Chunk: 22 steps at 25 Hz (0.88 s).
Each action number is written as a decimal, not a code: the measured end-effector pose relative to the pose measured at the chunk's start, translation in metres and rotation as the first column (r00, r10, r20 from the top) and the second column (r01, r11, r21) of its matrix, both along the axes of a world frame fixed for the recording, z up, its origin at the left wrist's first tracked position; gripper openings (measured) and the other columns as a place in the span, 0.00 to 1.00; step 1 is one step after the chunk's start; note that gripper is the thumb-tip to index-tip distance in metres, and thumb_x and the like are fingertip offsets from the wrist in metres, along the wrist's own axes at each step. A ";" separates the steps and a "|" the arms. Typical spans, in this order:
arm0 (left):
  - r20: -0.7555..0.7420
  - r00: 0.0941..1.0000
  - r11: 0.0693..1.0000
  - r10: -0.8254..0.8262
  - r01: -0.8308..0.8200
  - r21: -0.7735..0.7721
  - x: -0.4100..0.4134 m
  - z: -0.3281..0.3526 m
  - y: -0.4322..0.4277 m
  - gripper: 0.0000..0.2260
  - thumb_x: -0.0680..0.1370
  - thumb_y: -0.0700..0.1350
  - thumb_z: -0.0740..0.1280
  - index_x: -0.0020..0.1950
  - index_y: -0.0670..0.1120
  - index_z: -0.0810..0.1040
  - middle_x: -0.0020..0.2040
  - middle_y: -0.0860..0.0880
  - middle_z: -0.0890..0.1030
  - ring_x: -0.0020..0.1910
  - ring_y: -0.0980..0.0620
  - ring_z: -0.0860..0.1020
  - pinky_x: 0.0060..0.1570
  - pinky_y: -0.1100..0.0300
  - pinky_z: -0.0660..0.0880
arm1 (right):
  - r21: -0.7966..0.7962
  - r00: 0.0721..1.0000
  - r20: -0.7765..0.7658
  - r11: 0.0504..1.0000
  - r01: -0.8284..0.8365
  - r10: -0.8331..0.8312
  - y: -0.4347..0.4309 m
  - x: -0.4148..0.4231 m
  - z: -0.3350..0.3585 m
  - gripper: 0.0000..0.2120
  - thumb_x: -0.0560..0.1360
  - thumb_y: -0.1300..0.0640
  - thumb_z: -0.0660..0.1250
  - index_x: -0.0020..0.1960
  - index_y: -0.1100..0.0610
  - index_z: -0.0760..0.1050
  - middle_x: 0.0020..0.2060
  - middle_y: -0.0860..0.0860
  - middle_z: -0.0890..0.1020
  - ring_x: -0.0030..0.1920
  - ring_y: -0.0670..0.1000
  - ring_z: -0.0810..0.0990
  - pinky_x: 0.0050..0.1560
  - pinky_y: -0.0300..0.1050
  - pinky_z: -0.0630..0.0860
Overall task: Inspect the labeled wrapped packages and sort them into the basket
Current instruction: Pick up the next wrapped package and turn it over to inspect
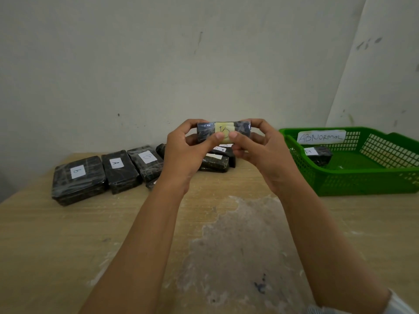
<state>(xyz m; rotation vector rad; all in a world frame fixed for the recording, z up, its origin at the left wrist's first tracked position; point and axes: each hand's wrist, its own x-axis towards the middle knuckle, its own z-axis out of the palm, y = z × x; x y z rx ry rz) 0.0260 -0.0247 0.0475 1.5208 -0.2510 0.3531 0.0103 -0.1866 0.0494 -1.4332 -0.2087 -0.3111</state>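
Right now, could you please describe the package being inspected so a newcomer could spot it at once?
Start at the green basket on the right and look left. The left hand and right hand hold one dark package aloft. Alone among the packages, its label is yellowish, not white.

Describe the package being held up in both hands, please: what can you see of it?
The held package is a dark block wrapped in glossy clear film, with a yellowish label across its middle bearing a handwritten mark that the thumbs partly cover. It is raised above the table, long side level, label facing the camera. The left hand grips its left end and the right hand its right end, both thumbs pressing on the front.
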 end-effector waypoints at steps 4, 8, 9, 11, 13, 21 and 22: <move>0.041 0.999 1.000 -0.002 0.002 -0.001 -0.002 0.002 -0.004 0.13 0.73 0.44 0.78 0.54 0.51 0.81 0.46 0.52 0.88 0.49 0.53 0.86 0.56 0.52 0.82 | -0.025 0.998 0.033 0.999 0.047 -0.046 0.002 -0.004 0.002 0.16 0.73 0.59 0.77 0.58 0.54 0.76 0.41 0.49 0.87 0.41 0.42 0.85 0.42 0.35 0.80; 0.033 0.999 0.996 -0.030 0.033 -0.084 -0.007 0.007 -0.007 0.10 0.75 0.45 0.76 0.53 0.48 0.81 0.44 0.50 0.88 0.46 0.54 0.87 0.48 0.61 0.82 | -0.039 0.998 0.043 0.998 0.047 -0.045 0.000 -0.007 0.007 0.17 0.73 0.59 0.77 0.59 0.55 0.76 0.43 0.50 0.87 0.41 0.43 0.85 0.42 0.36 0.80; 0.035 0.999 0.994 -0.026 0.029 -0.101 -0.008 0.007 -0.007 0.09 0.75 0.44 0.76 0.53 0.47 0.81 0.44 0.50 0.87 0.45 0.54 0.87 0.46 0.63 0.82 | -0.047 0.998 0.044 0.998 0.048 -0.046 0.000 -0.007 0.009 0.17 0.73 0.59 0.77 0.59 0.55 0.76 0.43 0.50 0.87 0.41 0.44 0.85 0.42 0.36 0.80; 0.058 0.998 0.996 -0.015 0.020 -0.084 -0.008 0.008 -0.007 0.08 0.76 0.43 0.75 0.53 0.47 0.80 0.45 0.48 0.87 0.45 0.53 0.86 0.46 0.62 0.82 | -0.039 0.997 0.048 0.997 0.066 -0.064 0.001 -0.008 0.011 0.13 0.74 0.57 0.76 0.56 0.55 0.77 0.41 0.51 0.87 0.39 0.44 0.84 0.42 0.38 0.81; 0.084 0.996 0.999 -0.015 0.019 -0.045 -0.009 0.009 -0.008 0.08 0.76 0.43 0.76 0.52 0.48 0.80 0.46 0.46 0.87 0.47 0.50 0.86 0.48 0.59 0.83 | -0.012 0.994 0.053 0.996 0.094 -0.093 0.002 -0.009 0.012 0.09 0.76 0.54 0.74 0.53 0.55 0.77 0.41 0.52 0.87 0.37 0.46 0.83 0.43 0.41 0.83; 0.061 0.998 0.997 -0.018 0.022 -0.079 -0.011 0.011 -0.009 0.05 0.77 0.44 0.74 0.50 0.46 0.80 0.43 0.47 0.86 0.42 0.55 0.85 0.43 0.64 0.80 | -0.034 0.993 0.060 0.994 0.106 -0.103 0.003 -0.010 0.012 0.12 0.74 0.55 0.76 0.53 0.56 0.77 0.39 0.50 0.86 0.38 0.45 0.83 0.42 0.39 0.82; 0.061 0.998 0.996 -0.015 0.020 -0.085 -0.012 0.011 -0.009 0.04 0.77 0.44 0.74 0.49 0.47 0.80 0.43 0.47 0.86 0.42 0.54 0.85 0.43 0.65 0.80 | -0.052 0.993 0.068 0.993 0.101 -0.098 0.003 -0.010 0.012 0.14 0.72 0.56 0.78 0.54 0.56 0.77 0.39 0.49 0.86 0.38 0.44 0.84 0.41 0.38 0.81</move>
